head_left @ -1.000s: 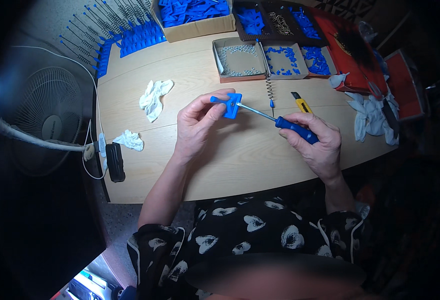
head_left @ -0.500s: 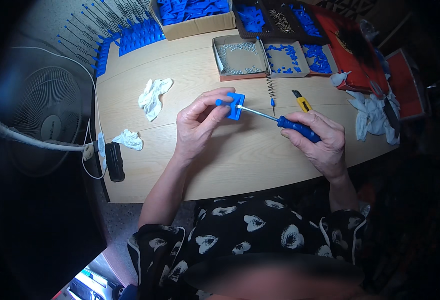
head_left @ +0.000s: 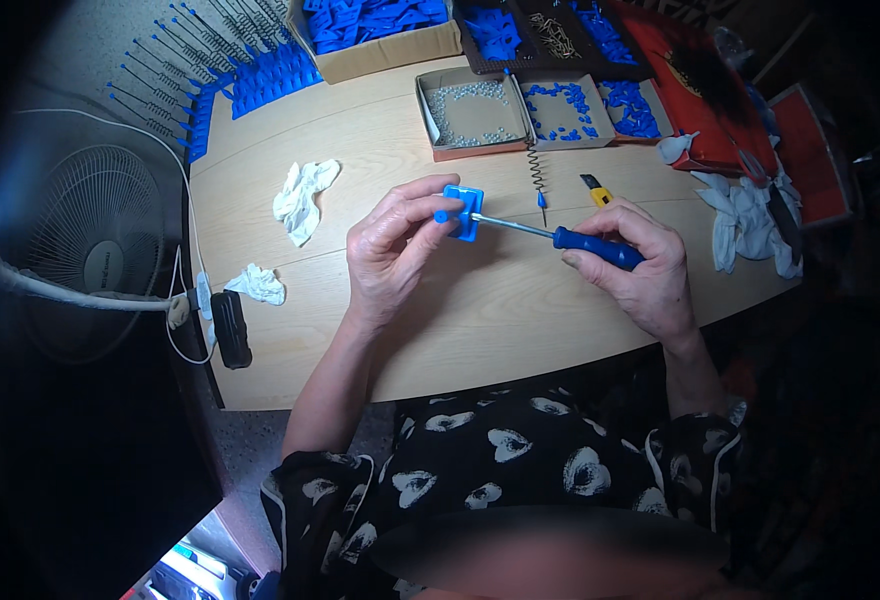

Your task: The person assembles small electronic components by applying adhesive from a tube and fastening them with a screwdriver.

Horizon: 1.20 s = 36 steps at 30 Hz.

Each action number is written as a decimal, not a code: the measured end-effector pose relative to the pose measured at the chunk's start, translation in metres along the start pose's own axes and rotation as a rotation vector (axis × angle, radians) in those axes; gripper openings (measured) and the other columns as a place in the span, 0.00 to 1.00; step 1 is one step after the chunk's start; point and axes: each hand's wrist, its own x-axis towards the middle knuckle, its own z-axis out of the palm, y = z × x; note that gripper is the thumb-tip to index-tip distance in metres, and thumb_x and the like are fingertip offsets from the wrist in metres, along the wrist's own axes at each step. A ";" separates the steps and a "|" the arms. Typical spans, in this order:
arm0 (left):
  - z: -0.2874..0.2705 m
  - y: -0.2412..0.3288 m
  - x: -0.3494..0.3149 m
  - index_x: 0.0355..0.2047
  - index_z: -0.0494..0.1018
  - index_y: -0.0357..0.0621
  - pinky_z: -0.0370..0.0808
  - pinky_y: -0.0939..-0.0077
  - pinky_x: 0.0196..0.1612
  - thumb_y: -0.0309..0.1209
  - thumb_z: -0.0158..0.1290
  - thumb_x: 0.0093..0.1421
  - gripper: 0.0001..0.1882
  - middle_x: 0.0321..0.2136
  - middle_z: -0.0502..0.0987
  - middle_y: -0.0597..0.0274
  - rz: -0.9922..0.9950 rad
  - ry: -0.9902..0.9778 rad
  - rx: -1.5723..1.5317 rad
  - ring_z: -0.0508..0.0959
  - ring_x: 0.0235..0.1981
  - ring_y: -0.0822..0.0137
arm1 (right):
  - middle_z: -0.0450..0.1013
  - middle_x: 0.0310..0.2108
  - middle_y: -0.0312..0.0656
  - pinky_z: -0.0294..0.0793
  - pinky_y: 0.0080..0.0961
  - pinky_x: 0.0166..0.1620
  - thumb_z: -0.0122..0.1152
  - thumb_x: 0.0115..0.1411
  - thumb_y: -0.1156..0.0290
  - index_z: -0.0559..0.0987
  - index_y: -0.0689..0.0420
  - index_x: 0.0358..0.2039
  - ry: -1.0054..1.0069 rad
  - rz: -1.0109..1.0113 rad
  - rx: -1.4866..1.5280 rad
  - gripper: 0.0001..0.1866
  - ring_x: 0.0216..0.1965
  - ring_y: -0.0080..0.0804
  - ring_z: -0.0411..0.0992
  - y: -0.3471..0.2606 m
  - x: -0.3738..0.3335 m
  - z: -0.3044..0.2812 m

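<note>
Between the thumb and fingers of my left hand [head_left: 397, 245] is a small blue plastic part [head_left: 467, 213], a square plate with a rounded peg. My right hand [head_left: 650, 262] is closed round the blue handle of a screwdriver [head_left: 596, 246]. Its metal shaft points left and the tip meets the face of the plate; what sits under the tip is too small to make out. Beyond the shaft, a thin spring piece with blue ends [head_left: 537, 172] lies on the table. A yellow utility knife [head_left: 597, 191] rests just past my right hand.
Shallow boxes of clear beads [head_left: 425, 112] and small blue parts [head_left: 560, 112] line the table's far side, with a carton of blue pieces [head_left: 390, 55] behind. Finished-looking blue spring pieces [head_left: 272, 80] stand far left. Crumpled white gloves [head_left: 305, 202] and a black device [head_left: 230, 330] lie left; a fan [head_left: 105, 255] stands beyond.
The blue part is tilted slightly differently in my left hand, and the screwdriver lies a little flatter. Its tip stays against the plate. The whole view has shifted slightly.
</note>
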 end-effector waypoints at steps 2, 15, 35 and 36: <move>-0.001 0.000 0.000 0.45 0.81 0.35 0.84 0.75 0.46 0.17 0.57 0.63 0.11 0.51 0.78 0.45 0.008 -0.001 0.028 0.82 0.46 0.64 | 0.75 0.31 0.38 0.72 0.21 0.38 0.73 0.56 0.76 0.81 0.62 0.36 -0.022 -0.013 -0.030 0.09 0.33 0.23 0.73 0.003 0.000 0.000; -0.002 0.000 0.000 0.44 0.82 0.35 0.84 0.76 0.43 0.17 0.59 0.62 0.10 0.49 0.80 0.46 0.017 0.003 0.115 0.83 0.44 0.65 | 0.71 0.26 0.34 0.63 0.20 0.28 0.68 0.65 0.63 0.83 0.64 0.37 -0.135 0.183 0.141 0.14 0.25 0.17 0.64 0.016 -0.002 0.003; 0.000 0.000 -0.002 0.43 0.82 0.35 0.84 0.75 0.43 0.17 0.60 0.61 0.10 0.48 0.80 0.43 0.030 0.018 0.172 0.84 0.43 0.64 | 0.76 0.28 0.31 0.67 0.12 0.31 0.72 0.59 0.75 0.82 0.62 0.37 -0.139 0.190 0.136 0.08 0.27 0.12 0.69 0.010 0.008 0.004; 0.000 0.000 -0.002 0.43 0.83 0.35 0.84 0.74 0.43 0.17 0.60 0.61 0.10 0.48 0.81 0.43 0.036 0.020 0.184 0.84 0.44 0.64 | 0.76 0.27 0.30 0.66 0.11 0.31 0.72 0.59 0.75 0.82 0.63 0.37 -0.134 0.243 0.196 0.08 0.27 0.11 0.68 0.009 0.008 0.005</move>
